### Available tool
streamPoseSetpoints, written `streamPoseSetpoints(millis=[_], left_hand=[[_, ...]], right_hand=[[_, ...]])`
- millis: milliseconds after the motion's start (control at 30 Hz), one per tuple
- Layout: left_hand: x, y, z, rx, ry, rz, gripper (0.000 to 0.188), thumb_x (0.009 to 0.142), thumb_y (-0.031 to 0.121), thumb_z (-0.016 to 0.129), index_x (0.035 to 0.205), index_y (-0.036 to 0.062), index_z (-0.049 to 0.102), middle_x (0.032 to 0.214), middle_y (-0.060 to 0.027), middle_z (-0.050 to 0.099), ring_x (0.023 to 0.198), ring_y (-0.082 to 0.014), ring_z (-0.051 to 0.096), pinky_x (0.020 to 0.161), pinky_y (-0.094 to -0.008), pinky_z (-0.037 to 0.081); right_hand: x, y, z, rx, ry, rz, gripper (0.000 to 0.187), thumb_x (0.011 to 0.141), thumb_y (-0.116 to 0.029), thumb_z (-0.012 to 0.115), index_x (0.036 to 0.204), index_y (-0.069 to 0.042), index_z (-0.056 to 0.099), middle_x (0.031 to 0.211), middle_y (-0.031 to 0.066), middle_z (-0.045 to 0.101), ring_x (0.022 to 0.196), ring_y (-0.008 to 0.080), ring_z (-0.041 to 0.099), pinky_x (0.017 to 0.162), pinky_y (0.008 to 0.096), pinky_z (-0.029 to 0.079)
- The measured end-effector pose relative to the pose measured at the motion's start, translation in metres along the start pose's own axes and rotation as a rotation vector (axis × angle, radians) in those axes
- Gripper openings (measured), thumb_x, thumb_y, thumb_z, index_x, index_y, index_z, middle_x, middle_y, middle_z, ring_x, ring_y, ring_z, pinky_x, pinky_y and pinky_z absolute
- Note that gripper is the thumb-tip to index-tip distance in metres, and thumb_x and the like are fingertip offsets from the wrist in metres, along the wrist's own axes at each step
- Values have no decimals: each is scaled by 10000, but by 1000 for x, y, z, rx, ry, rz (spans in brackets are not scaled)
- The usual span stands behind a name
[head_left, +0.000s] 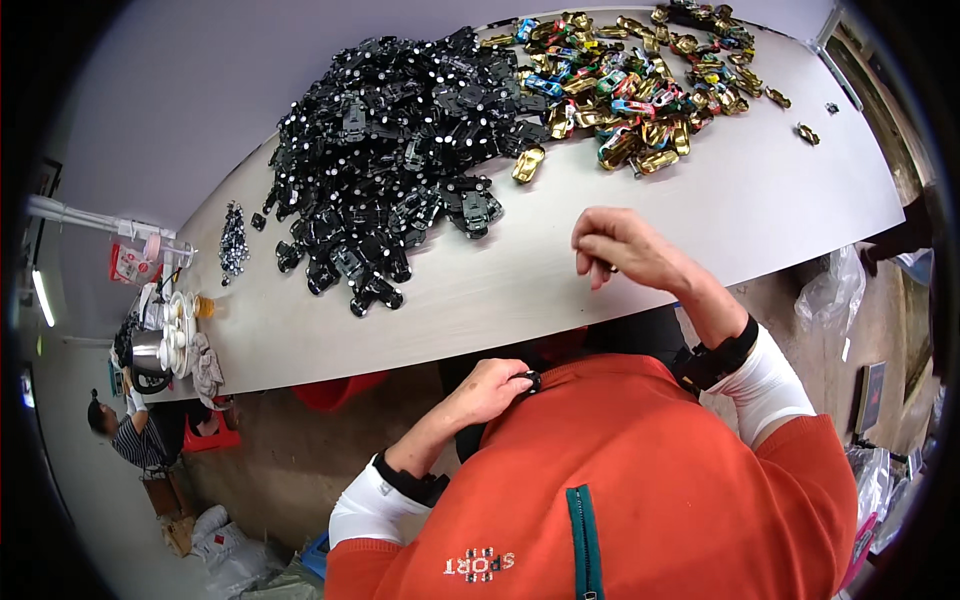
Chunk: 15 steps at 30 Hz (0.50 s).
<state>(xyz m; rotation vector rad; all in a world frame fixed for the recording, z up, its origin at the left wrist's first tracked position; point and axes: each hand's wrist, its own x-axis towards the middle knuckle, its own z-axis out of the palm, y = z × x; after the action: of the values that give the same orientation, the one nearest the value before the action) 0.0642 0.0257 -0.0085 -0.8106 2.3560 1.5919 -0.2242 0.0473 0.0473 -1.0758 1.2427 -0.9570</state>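
Observation:
At the table's near edge, close to my orange top, my left hand (488, 392) is closed round a small black toy car base (529, 381), mostly covered by the fingers. My right hand (632, 246) hovers above the table's front part, its fingers loosely bent and slightly apart, with nothing visible in them. Beyond it lie many gold and coloured toy car bodies (655, 160) in a loose heap. To their left rises a large pile of black toy car bases with wheels (400, 140). One gold car body (527, 165) rests beside the black pile.
Small shiny parts (233, 245) form a narrow heap on the white table (480, 300) at left. Past its left end are stacked white dishes (178, 335) and another person (145, 435). A red stool (340, 390) stands under the table; clear plastic bags (832, 292) lie at right.

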Motion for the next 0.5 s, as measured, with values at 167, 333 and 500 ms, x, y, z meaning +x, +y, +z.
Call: streamPoseSetpoints(millis=[167,333,500], left_hand=[[81,-108,65,-1163,156,-401,361,929,266,526,1166,-4,491,948,-111,601,779,-217,616,582,-295,517],[80,-73,49,-382,74,-235,554,872,332,607,1257,-30,439,1139,-182,537,994,-252,574,671,-311,534],[10,-35,15,-306,101,-135,376,868,157,600,1181,-40,532,973,-140,625,774,-143,591,594,-246,494]], right_hand=[[22,16,5,-11,102,-66,113,882,-18,481,977,16,532,823,95,615,635,115,610,513,235,481],[68,21,28,-790,213,-521,200,778,-55,625,971,-32,573,811,109,582,700,276,589,624,388,486],[111,8,57,-1079,197,-611,124,753,-76,620,872,-67,588,818,118,570,735,337,602,614,430,490]])
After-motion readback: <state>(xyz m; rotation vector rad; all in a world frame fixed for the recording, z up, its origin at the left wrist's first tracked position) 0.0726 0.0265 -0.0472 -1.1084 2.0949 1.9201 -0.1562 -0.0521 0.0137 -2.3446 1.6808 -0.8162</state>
